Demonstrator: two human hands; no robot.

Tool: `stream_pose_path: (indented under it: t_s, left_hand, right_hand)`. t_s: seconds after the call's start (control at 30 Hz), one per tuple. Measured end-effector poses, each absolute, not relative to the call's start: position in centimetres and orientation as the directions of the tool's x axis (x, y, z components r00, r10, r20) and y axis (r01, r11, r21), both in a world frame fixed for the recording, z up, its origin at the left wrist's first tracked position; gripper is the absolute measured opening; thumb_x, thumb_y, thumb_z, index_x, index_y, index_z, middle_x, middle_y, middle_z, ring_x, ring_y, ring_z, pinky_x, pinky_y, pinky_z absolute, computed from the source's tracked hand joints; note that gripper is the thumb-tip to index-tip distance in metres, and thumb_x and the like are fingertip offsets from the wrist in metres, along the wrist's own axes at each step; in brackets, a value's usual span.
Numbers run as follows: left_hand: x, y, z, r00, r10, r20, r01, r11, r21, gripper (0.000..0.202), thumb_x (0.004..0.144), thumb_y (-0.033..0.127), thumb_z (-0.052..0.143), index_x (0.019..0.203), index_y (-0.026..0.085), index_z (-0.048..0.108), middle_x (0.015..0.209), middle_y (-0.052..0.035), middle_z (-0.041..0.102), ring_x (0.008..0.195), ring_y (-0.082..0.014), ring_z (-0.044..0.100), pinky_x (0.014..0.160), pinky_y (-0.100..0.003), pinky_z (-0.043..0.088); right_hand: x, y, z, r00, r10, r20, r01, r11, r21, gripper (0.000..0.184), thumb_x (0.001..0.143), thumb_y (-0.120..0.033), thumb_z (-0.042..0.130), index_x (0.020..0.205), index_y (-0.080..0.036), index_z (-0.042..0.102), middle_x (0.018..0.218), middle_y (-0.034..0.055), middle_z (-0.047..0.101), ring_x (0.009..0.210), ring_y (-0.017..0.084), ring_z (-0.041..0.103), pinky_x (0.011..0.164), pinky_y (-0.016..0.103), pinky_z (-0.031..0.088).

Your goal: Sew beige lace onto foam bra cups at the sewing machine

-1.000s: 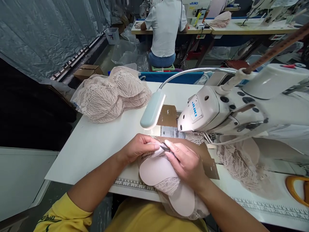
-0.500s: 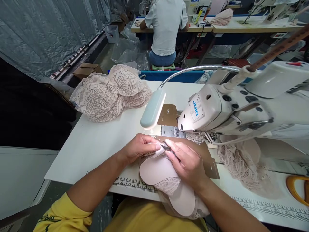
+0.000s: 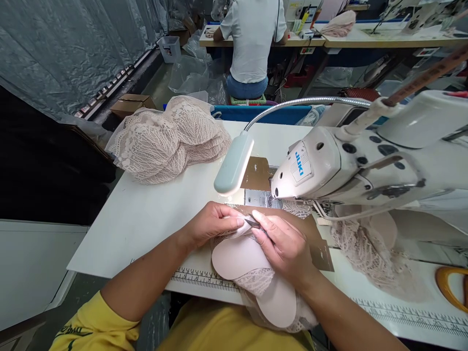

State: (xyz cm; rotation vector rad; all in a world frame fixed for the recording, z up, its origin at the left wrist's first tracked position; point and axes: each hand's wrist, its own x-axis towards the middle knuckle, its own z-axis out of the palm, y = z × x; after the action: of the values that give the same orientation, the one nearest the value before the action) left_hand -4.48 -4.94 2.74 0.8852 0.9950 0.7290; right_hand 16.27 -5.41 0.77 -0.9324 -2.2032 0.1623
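Observation:
A pale pink padded lace bra (image 3: 237, 261) lies at the front edge of the white sewing table (image 3: 146, 219), cups turned inside up. My left hand (image 3: 212, 224) pinches the fabric edge at the top of the near cup. My right hand (image 3: 283, 246) is closed on small dark thread snips (image 3: 253, 223), whose tip touches the same fabric edge right beside my left fingertips. Both hands sit just in front of the white Juki sewing machine (image 3: 329, 170).
A stack of lace bras (image 3: 168, 141) lies at the table's far left. A gooseneck lamp (image 3: 232, 168) hangs over the work. More lace fabric (image 3: 365, 248) trails right of the machine. Orange-handled scissors (image 3: 451, 287) lie far right. A person in a white shirt (image 3: 252, 44) sits at another table behind.
Hands and snips stay almost still on the fabric edge; only the view has shifted slightly.

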Motion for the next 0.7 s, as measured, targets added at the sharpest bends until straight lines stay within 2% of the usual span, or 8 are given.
stream_pose_path:
  t_s: [0.13, 0.4, 0.7]
  left_hand:
    - [-4.43, -4.93, 2.69, 0.381, 0.839, -0.388, -0.132, 0.465, 0.876, 0.024, 0.074, 0.034, 0.073, 0.08, 0.011, 0.072, 0.067, -0.0038, 0.064, 0.06, -0.0112, 0.055, 0.057, -0.022, 0.043]
    - [-4.25, -4.87, 2.56, 0.395, 0.838, -0.376, -0.181, 0.473, 0.862, 0.021, 0.074, 0.032, 0.072, 0.072, 0.011, 0.071, 0.058, 0.0, 0.059, 0.053, -0.0072, 0.049, 0.053, -0.019, 0.038]
    - [-4.16, -4.95, 2.37, 0.389, 0.835, -0.39, -0.15, 0.475, 0.867, 0.023, 0.075, 0.033, 0.07, 0.071, 0.011, 0.068, 0.059, -0.0001, 0.057, 0.053, -0.0077, 0.048, 0.052, -0.02, 0.036]
  right_hand:
    - [16.25, -5.37, 0.74, -0.475, 0.648, 0.595, 0.579, 0.739, -0.344, 0.044, 0.085, -0.013, 0.06, 0.128, -0.013, 0.054, 0.095, 0.0101, 0.069, 0.08, 0.02, 0.064, 0.071, 0.032, 0.053]
    - [16.39, -5.39, 0.56, -0.493, 0.63, 0.6, 0.601, 0.745, -0.289, 0.047, 0.086, -0.015, 0.06, 0.132, -0.015, 0.052, 0.097, 0.0097, 0.07, 0.084, 0.021, 0.066, 0.075, 0.033, 0.054]
    - [16.55, -5.46, 0.51, -0.509, 0.616, 0.601, 0.611, 0.75, -0.252, 0.051, 0.086, -0.015, 0.06, 0.135, -0.015, 0.049, 0.099, 0.0101, 0.07, 0.085, 0.021, 0.066, 0.075, 0.033, 0.054]
